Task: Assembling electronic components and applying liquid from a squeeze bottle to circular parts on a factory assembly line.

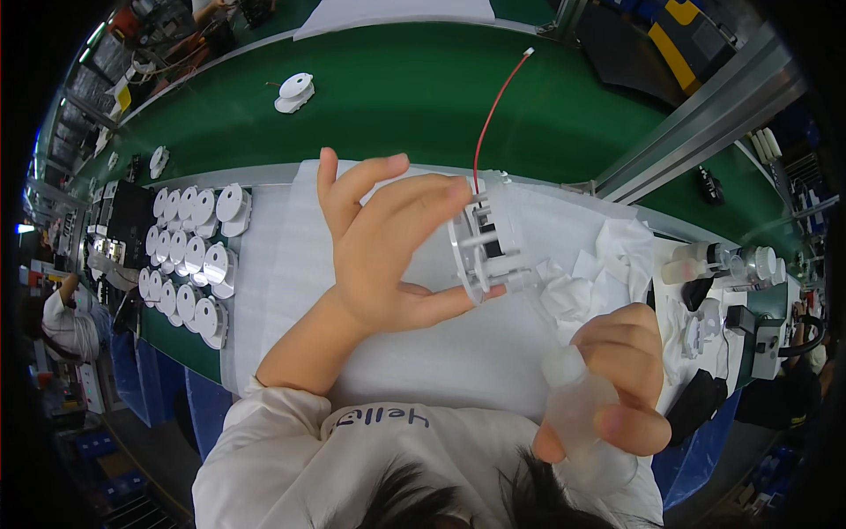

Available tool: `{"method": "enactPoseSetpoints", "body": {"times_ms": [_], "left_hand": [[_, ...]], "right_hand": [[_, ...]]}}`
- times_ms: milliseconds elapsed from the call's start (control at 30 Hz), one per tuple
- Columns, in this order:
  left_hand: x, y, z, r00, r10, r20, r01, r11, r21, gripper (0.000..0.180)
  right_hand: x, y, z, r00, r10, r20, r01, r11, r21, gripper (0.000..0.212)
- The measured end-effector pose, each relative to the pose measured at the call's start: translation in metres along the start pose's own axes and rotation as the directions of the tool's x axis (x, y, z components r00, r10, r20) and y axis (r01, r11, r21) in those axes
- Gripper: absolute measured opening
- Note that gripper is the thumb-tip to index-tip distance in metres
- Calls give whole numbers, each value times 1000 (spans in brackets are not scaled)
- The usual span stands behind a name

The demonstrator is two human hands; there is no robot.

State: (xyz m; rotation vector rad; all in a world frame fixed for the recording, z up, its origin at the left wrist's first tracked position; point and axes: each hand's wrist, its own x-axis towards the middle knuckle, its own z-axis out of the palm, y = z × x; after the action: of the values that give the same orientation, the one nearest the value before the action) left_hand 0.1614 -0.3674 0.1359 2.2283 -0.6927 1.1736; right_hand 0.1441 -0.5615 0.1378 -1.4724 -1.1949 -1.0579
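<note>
Over the white sheet (397, 370) on the bench, my left hand (374, 242) grips a white and clear plastic assembly (486, 240) between thumb and fingers. The assembly is held on edge, showing its posts and a dark part inside. A thin red wire (484, 132) rises from its top and ends in a small white connector (529, 52). My right hand (624, 366) is wrapped around a translucent squeeze bottle (577, 401), lower right of the assembly and nearer to me. The bottle's upper end points toward the assembly, apart from it as far as I can see.
Rows of white round parts (216, 269) stand at the left. Across the far side runs a green conveyor belt (397, 97) with a white part (295, 93) on it. Crumpled white cloths (617, 264), small jars (696, 263) and a metal post (705, 123) are on the right.
</note>
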Motion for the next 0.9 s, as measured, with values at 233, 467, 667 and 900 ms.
{"method": "enactPoseSetpoints", "body": {"times_ms": [233, 467, 667, 900], "left_hand": [[0, -5, -4, 996, -45, 72, 52, 993, -105, 59], [-1, -5, -5, 995, -76, 66, 84, 988, -128, 66], [-3, -10, -7, 952, -242, 187, 301, 851, -431, 76], [-3, -5, -8, 757, -538, 370, 615, 399, -680, 76]], "right_hand": [[-1, 0, 5, 999, 36, -35, -35, 999, 27, 45], [3, 2, 8, 1000, 24, -20, -24, 999, 36, 40], [2, 8, 11, 999, 1, -35, 1, 999, 48, 38], [2, 7, 12, 999, 38, -17, -37, 999, 31, 38]]}}
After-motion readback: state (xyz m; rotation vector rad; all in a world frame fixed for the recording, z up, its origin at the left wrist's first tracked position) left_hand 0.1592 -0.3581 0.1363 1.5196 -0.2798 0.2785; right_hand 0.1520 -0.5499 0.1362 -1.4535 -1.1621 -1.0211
